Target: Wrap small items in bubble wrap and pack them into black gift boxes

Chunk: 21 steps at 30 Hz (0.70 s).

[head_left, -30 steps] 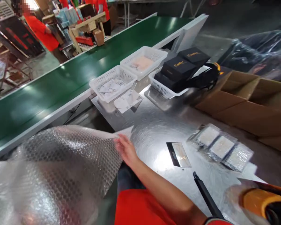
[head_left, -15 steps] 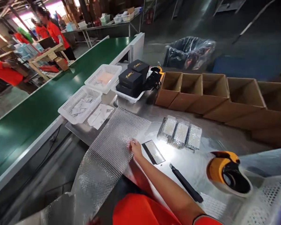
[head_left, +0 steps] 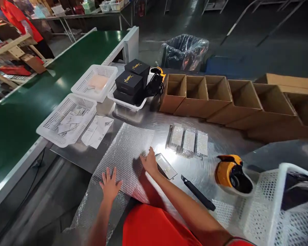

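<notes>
A sheet of clear bubble wrap (head_left: 125, 147) lies over the steel table and hangs off its near edge. My left hand (head_left: 110, 184) rests on the sheet with fingers spread. At the sheet's right edge is my right hand (head_left: 150, 162), its visible fingers apart and touching the wrap. Just right of that hand lies a small flat box (head_left: 166, 166) with a dark side, partly hidden by the hand. A black-handled cutter (head_left: 197, 192) sits nearer to me. Several bubble-wrapped packs (head_left: 188, 140) stand in a row beyond the box.
Open cardboard boxes (head_left: 195, 102) line the far right. White baskets (head_left: 66, 119) hold papers and pouches beside a green conveyor (head_left: 59, 78). Black boxes (head_left: 129, 83) are stacked behind. At right are an orange tape dispenser (head_left: 224, 172) and a white basket (head_left: 261, 208).
My left hand has come into view and is now spread on the bubble wrap. The wrap lies flatter on the table. My right hand's fingers have opened at its edge. The view has turned right.
</notes>
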### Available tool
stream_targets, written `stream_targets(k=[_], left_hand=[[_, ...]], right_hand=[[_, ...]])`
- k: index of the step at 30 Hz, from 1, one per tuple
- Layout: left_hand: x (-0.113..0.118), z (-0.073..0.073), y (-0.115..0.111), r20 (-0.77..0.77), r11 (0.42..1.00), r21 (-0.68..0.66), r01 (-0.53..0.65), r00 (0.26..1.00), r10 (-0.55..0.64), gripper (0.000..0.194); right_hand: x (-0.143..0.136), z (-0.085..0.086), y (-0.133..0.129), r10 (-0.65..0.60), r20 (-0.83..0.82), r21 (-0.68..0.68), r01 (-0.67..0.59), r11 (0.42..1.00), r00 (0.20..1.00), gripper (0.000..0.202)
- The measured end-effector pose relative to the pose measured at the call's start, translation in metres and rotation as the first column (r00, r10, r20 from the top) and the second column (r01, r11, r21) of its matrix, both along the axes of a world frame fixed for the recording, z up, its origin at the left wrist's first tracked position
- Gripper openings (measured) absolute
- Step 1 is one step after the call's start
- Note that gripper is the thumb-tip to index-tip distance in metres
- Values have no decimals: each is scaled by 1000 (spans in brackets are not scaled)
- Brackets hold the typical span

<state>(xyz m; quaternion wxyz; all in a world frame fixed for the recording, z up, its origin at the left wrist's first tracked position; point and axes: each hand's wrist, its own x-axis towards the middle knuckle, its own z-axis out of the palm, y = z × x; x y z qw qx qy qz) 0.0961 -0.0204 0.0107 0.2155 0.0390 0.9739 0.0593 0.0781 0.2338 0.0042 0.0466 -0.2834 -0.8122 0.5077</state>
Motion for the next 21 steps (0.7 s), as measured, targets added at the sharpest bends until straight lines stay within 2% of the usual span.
stream_targets(k=[1,3,4,6,8,10,12,14,16,18,21], left_hand=[[-5,-4,7,-3,1000,-26,-2,1000,2,64],[-6,-10,14,-47,998,-58,0,999,-3,66],[-5,-13,15,-69,998,-69,6,998,-11,66],[-1,-16,13,-101,996,-86,25,994,-34,65],[1,-17,11,-120,994,-92,58,990,-69,64],[-3,-14,10,-132,992,-88,96,986,-107,65],[-12,-9,13,-118,988,-71,134,983,-142,67],[-23,-4,19,-63,985,-36,168,984,-170,72],[-30,-1,26,29,982,3,191,981,-191,79],[-29,0,31,102,978,21,208,973,-209,82],[-15,-3,36,109,972,10,236,966,-236,82]], right_hand=[[14,5,4,18,-41,121,-13,993,999,57],[43,11,16,54,-62,366,-28,930,997,62],[57,11,23,66,-29,467,-45,883,997,63],[81,6,39,37,109,575,-94,813,993,67],[96,-6,52,8,240,606,-156,780,971,71],[105,-21,62,33,299,597,-214,773,954,67],[109,-31,70,92,282,576,-245,779,955,58],[111,-33,77,132,211,572,-232,787,969,51],[108,-25,86,153,110,582,-188,791,982,49],[95,-11,92,186,18,584,-161,795,982,51],[53,13,88,271,-66,553,-191,811,960,49]])
